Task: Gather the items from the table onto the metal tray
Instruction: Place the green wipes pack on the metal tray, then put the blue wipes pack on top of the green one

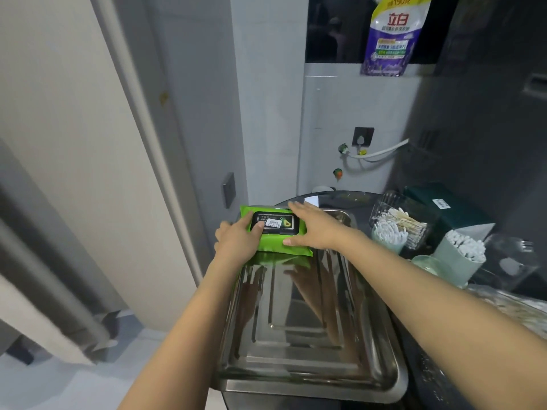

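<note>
A green pack of wet wipes (273, 242) with a black lid lies at the far end of the shiny metal tray (310, 350). My left hand (236, 241) grips its left end, thumb on the black lid and fingers round the edge. My right hand (313, 226) lies flat over the pack's right side with straight fingers. To the right of the tray stand a clear box of cotton swabs (396, 223) and a pale green cup of cotton swabs (461, 255).
A dark green box (444, 208) and a clear container (512, 261) stand on the dark table at the right. A purple detergent pouch (390, 37) hangs on the wall above. A door frame and floor lie to the left of the tray.
</note>
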A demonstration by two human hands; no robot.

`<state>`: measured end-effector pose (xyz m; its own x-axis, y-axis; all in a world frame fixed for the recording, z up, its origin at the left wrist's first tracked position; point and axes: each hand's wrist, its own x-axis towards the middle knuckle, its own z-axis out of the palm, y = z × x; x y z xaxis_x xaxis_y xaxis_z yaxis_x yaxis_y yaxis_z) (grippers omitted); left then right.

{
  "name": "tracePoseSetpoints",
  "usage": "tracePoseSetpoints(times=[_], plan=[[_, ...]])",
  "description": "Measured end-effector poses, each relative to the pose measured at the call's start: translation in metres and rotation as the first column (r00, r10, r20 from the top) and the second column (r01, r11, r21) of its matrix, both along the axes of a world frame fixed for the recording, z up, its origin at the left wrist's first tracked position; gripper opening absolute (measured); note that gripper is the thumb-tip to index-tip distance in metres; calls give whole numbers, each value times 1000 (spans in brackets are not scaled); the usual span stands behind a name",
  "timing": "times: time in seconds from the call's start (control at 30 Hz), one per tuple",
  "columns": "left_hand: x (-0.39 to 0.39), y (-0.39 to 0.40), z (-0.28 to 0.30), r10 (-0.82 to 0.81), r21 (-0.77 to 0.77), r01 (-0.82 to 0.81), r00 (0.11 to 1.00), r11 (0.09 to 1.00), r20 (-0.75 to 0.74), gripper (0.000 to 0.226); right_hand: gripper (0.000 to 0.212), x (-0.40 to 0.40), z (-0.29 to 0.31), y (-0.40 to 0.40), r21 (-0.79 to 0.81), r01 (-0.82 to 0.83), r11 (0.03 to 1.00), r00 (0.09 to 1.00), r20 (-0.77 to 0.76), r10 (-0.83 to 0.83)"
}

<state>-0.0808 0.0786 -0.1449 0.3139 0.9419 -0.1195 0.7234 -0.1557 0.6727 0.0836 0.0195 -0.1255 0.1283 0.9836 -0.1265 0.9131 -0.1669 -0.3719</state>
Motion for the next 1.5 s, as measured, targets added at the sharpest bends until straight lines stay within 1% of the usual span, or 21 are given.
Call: tracePoseSetpoints(times=[0.07,0.13,0.2,0.27,0.33,0.37,0.4,0.47,0.53,0.6,0.73,0.83,0.9,0.97,1.07,1.1,1.17,1.23,1.33,1.4,1.5], plan=[[0,-15,10,-2,84,4,1000,996,-19,53,90,-3,8,-17,102,39,994,998,-48,-35],[1,-34,19,-27,151,27,1000,988,-2,48,79,-9,18,-42,184,68,981,994,-92,-52],[3,-57,26,-69,162,59,996,985,57,42,67,-14,27,-72,242,76,967,992,-118,-49],[3,-84,31,-127,159,105,982,982,140,38,57,-19,34,-104,285,68,956,993,-110,-38],[-2,-113,34,-200,146,164,940,976,276,36,50,-22,41,-139,302,97,948,986,-157,-51],[-5,-131,37,-223,127,191,918,973,327,31,47,-23,44,-158,302,118,946,981,-185,-64],[-9,-149,39,-245,119,217,905,969,347,26,43,-24,45,-175,302,137,944,976,-203,-76],[-13,-184,38,-296,118,272,881,955,369,24,34,-26,45,-213,312,159,937,973,-211,-94],[-15,-217,35,-344,85,339,853,937,393,23,27,-27,38,-250,300,173,938,969,-222,-107],[-13,-245,30,-389,59,401,828,914,403,22,25,-24,26,-283,274,197,941,969,-201,-144],[-6,-281,18,-443,35,465,815,885,374,16,22,-12,2,-330,260,294,920,953,-152,-261],[0,-300,8,-441,0,471,827,882,348,14,25,-8,-13,-356,317,353,880,935,-101,-339],[2,-307,2,-440,21,458,838,889,323,16,28,-9,-20,-367,373,390,842,919,-99,-382],[3,-313,-6,-421,47,426,861,904,284,16,35,-9,-24,-376,398,461,793,883,-118,-454],[3,-324,-12,-367,25,371,901,928,233,25,52,-10,-25,-385,347,547,762,827,-83,-556],[3,-327,-12,-347,3,356,909,934,233,30,56,-10,-25,-386,338,556,760,818,-59,-572],[4,-331,-13,-309,-53,331,919,942,245,41,63,-11,-24,-387,320,592,739,794,-74,-604],[6,-334,-13,-273,-118,310,928,943,255,51,67,-11,-23,-388,285,639,715,763,-115,-636],[7,-335,-17,-226,-179,282,933,942,280,62,70,-11,-23,-389,259,670,696,738,-128,-663],[8,-335,-19,-212,-204,276,933,939,291,66,72,-13,-22,-389,254,698,669,711,-141,-688],[8,-338,-20,-207,-223,280,931,934,302,66,75,-15,-22,-389,246,725,644,684,-139,-716]])
